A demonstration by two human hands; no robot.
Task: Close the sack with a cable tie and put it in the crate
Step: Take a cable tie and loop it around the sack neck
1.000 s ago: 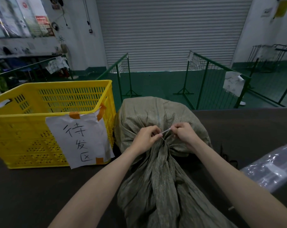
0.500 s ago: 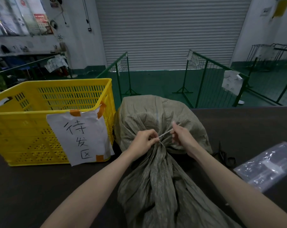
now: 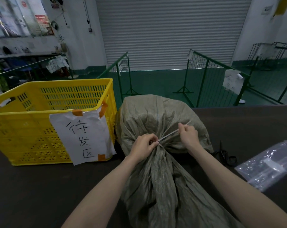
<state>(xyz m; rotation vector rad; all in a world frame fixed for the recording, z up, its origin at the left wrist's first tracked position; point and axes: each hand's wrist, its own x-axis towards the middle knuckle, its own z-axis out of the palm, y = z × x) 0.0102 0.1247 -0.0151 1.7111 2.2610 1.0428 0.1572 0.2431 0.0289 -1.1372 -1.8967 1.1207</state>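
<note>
Sack (image 3: 157, 116) lies on the table beside the crate (image 3: 32, 129) while we pinch its gathered neck with our left hand (image 3: 143, 145) so our right hand (image 3: 188, 135), gripping the cable tie (image 3: 169, 135), can cinch it.

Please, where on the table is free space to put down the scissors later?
Bare table lies in front of the yellow crate, left of the sack. Right of the sack it is crowded: black scissors and a clear plastic bag.
</note>
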